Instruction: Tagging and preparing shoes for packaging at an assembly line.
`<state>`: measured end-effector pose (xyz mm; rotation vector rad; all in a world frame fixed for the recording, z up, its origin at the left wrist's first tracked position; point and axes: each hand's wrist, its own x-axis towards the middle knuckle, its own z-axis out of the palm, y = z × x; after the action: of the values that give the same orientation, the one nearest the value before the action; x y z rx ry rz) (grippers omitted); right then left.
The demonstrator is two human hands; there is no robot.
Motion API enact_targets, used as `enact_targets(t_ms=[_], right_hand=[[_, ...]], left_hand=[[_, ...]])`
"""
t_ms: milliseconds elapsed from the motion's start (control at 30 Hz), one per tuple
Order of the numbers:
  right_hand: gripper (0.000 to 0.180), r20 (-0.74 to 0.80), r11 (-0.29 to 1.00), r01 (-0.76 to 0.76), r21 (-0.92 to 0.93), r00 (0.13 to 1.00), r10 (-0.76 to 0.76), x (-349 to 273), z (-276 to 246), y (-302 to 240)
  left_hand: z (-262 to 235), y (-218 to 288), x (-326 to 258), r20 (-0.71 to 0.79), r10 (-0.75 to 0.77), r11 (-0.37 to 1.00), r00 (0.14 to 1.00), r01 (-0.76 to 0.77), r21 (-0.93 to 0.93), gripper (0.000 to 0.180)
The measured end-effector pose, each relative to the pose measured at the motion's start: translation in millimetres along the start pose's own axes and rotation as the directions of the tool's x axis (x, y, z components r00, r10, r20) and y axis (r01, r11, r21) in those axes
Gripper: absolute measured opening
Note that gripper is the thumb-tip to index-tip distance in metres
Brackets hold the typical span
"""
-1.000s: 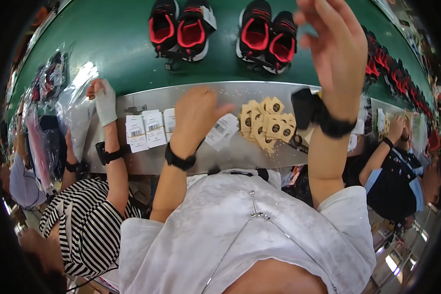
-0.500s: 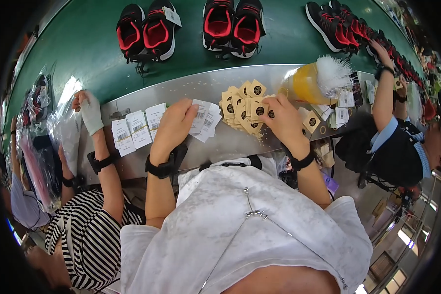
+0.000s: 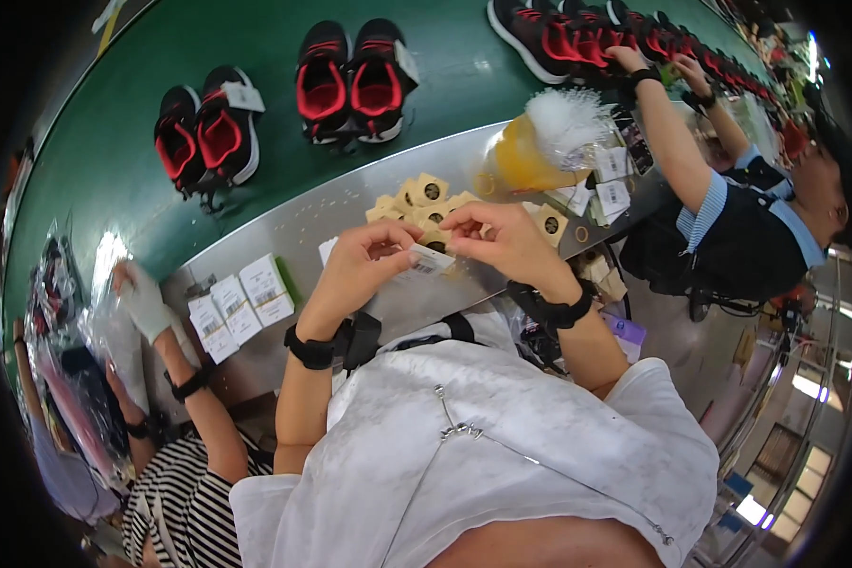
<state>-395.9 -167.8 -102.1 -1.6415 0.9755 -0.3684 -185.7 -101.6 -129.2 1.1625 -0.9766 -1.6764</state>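
White paper is what I see pinched between both hands: a small white tag (image 3: 430, 260) with dark print, held just above the metal tabletop (image 3: 284, 227). My left hand (image 3: 358, 265) grips its left end between thumb and fingertips; my right hand (image 3: 502, 239) grips the right end the same way, so both hands are closed on the one tag and almost meet over it. I judge the step to be handling or separating a single tag, and the next move would call for a fine pinch and a steady pull without tearing.

Both forearms rise from the lower edge, bent at the elbow, wrists turned inward, each with a black wristband. Just beyond the hands lies a pile of tan square cards (image 3: 424, 201). Further off, pairs of black and red shoes (image 3: 350, 83) sit on a green belt (image 3: 114, 142). White labels (image 3: 241, 303) lie to the left, near a co-worker's gloved hand (image 3: 144, 301).
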Motion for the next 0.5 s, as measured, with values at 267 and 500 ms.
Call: enact_targets(t_ms=[267, 500], right_hand=[[0.013, -0.722, 0.979, 0.045, -0.201, 0.668, -0.179, -6.3, -73.2, -4.9], [0.01, -0.681, 0.892, -0.027, -0.451, 0.657, -0.324, 3.2, -117.4, 1.8]], left_hand=[[20.5, 22.1, 25.5, -0.149, 0.048, 0.998, 0.988, -0.054, -0.04, 0.012], [39.3, 19.6, 57.3, 0.038, 0.222, 0.94, 0.974, -0.225, 0.258, 0.018]])
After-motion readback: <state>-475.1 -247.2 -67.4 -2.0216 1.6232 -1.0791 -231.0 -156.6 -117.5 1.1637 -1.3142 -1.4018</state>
